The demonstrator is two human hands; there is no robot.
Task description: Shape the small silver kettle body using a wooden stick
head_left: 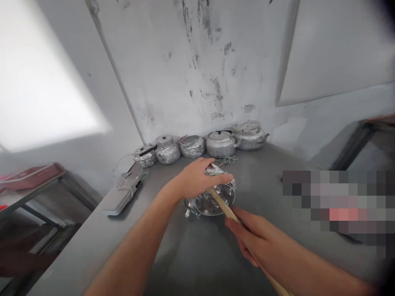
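Note:
A shiny metal pot (pixel 230 195), probably a kettle body, lies tipped on the grey table with its round opening towards me. My left hand (pixel 197 179) is over its upper left side, thumb and fingers spread around it and gripping it. A long wooden stick (pixel 222 204) is in my right hand (pixel 251 232), the fingers wrapped round it. The stick's far end reaches the pot's mouth beneath my left hand; its tip is hidden. A patterned cord (pixel 193 209) lies against the pot's lower left edge.
Several dented metal kettles (pixel 220 144) stand in a row along the wall. Another cord (pixel 226 160) lies in front of them. A grey flat device (pixel 123 192) with a white cable is on the left. A pink basket (pixel 32 176) rests on a side shelf. The right side is blurred out.

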